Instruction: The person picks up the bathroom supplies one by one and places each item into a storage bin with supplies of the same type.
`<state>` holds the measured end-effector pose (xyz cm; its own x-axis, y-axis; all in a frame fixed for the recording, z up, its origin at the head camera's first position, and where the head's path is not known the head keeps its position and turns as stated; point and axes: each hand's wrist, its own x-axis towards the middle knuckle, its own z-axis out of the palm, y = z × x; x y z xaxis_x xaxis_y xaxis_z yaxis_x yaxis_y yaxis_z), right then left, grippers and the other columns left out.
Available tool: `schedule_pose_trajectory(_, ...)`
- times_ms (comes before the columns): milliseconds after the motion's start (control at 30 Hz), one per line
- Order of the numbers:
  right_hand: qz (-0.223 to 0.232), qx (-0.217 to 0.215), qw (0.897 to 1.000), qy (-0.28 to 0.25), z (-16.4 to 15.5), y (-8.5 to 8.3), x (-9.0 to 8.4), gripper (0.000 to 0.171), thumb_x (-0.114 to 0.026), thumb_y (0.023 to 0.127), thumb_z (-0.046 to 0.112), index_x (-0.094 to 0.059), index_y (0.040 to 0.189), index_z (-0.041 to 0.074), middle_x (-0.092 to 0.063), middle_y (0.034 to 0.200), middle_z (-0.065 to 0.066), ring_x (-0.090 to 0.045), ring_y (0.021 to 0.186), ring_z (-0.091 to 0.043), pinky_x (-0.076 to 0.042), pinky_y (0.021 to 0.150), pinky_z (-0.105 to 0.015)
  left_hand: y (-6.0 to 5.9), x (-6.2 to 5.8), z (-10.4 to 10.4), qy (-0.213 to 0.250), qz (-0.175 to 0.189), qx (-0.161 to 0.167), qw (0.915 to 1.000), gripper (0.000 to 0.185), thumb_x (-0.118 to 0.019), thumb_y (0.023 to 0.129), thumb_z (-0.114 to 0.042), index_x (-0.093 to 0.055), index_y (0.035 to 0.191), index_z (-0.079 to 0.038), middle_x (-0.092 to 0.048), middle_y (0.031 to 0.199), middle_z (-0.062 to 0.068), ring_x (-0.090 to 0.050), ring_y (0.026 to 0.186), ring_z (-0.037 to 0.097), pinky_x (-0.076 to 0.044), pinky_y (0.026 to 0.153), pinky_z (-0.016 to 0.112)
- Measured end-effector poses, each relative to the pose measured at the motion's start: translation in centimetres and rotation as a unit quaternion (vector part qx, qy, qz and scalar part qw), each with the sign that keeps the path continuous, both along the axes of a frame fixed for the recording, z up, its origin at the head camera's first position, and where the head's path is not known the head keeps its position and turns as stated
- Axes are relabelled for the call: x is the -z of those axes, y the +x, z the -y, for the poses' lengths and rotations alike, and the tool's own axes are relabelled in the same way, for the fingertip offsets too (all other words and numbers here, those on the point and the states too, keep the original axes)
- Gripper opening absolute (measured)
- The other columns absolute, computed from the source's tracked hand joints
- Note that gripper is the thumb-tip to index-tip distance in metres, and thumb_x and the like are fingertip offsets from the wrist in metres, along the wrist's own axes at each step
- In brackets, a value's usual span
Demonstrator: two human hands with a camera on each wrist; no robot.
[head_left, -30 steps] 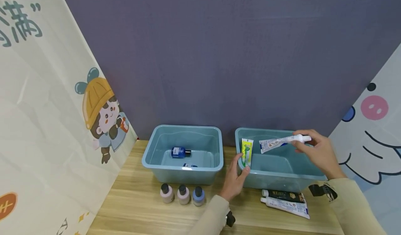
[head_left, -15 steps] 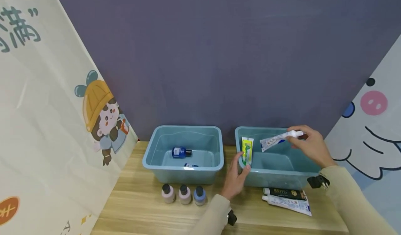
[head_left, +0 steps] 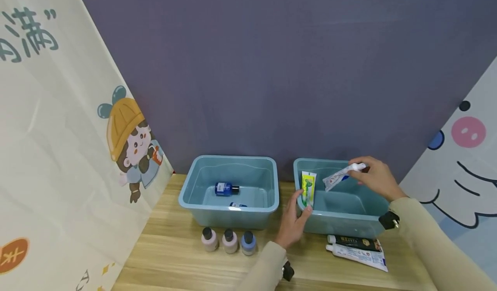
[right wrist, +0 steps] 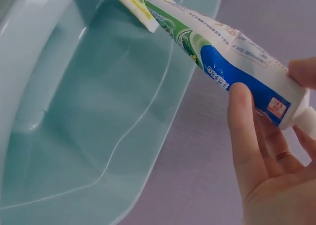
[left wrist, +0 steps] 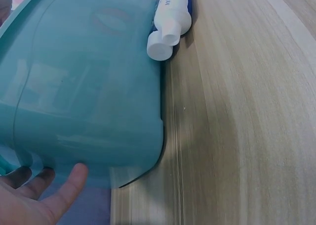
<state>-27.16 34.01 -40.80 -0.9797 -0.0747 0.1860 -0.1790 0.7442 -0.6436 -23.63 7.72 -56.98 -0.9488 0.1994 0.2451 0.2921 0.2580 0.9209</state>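
Note:
My left hand (head_left: 304,203) pinches the lower end of a yellow-green toothpaste tube (head_left: 308,187) and holds it upright at the left rim of the right teal bin (head_left: 345,224). My right hand (head_left: 356,173) grips a white tube with green and blue print (head_left: 337,177) near its cap and holds it slanted above that bin. In the right wrist view the white tube (right wrist: 222,49) lies between thumb and fingers, and its flat end is close to the yellow tube (right wrist: 129,2). The left wrist view shows only my fingertips (left wrist: 47,193) beside the bin wall (left wrist: 84,96).
A second teal bin (head_left: 229,209) at the left holds a blue bottle (head_left: 226,189). Three small capped bottles (head_left: 230,241) stand in front of it. A black tube (head_left: 355,242) and a white tube (head_left: 359,255) lie on the wooden table (head_left: 182,256) before the right bin.
My right hand has carried the white tube leftward and a little lower over the right bin. The left hand and the yellow-green tube have stayed put.

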Motion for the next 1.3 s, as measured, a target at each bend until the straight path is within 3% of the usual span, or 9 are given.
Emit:
schedule_pose_trajectory(133, 0.018, -0.010, 1.000, 0.012, 0.2, -0.8, 0.2, 0.043, -0.070, 0.098, 0.027, -0.062, 0.131, 0.001, -0.062, 0.121, -0.026, -0.068, 0.085, -0.023, -0.059, 0.063, -0.028, 0.0, -0.1, 0.0, 0.000, 0.000, -0.001, 1.0000, 0.053, -0.050, 0.105, -0.049, -0.029, 0.154, -0.048, -0.039, 0.161, -0.006, -0.043, 0.143, 0.020, -0.039, 0.114, 0.053)
schedule_pose_trajectory(600, 0.073, -0.031, 0.996, 0.041, 0.9, -2.5, 0.9, 0.039, -0.068, 0.098, 0.024, -0.063, 0.130, 0.001, -0.059, 0.127, -0.028, -0.070, 0.079, -0.019, -0.060, 0.066, -0.037, -0.2, 0.1, -0.1, 0.004, -0.004, 0.003, 1.0000, 0.055, -0.054, 0.106, -0.036, -0.031, 0.156, -0.041, -0.041, 0.159, -0.001, -0.045, 0.141, 0.020, -0.041, 0.112, 0.052)
schedule_pose_trajectory(867, 0.081, -0.028, 0.994, 0.061, 1.5, -3.7, 1.9, 0.040, -0.068, 0.096, 0.021, -0.064, 0.129, -0.002, -0.064, 0.120, -0.028, -0.069, 0.072, -0.017, -0.059, 0.067, -0.042, -0.1, 0.1, 0.0, 0.008, 0.004, 0.009, 0.9999, 0.053, -0.049, 0.105, -0.050, -0.028, 0.154, -0.049, -0.039, 0.160, -0.005, -0.043, 0.142, 0.018, -0.038, 0.114, 0.053)
schedule_pose_trajectory(1300, 0.115, -0.028, 0.991, 0.067, 2.3, -5.0, 2.9, 0.044, -0.070, 0.095, 0.020, -0.062, 0.131, -0.005, -0.066, 0.120, -0.029, -0.069, 0.074, -0.019, -0.060, 0.068, -0.044, -0.2, 0.3, 0.0, 0.011, 0.000, 0.011, 0.9999, 0.054, -0.052, 0.106, -0.039, -0.029, 0.154, -0.048, -0.040, 0.160, -0.002, -0.042, 0.144, 0.020, -0.038, 0.114, 0.054)
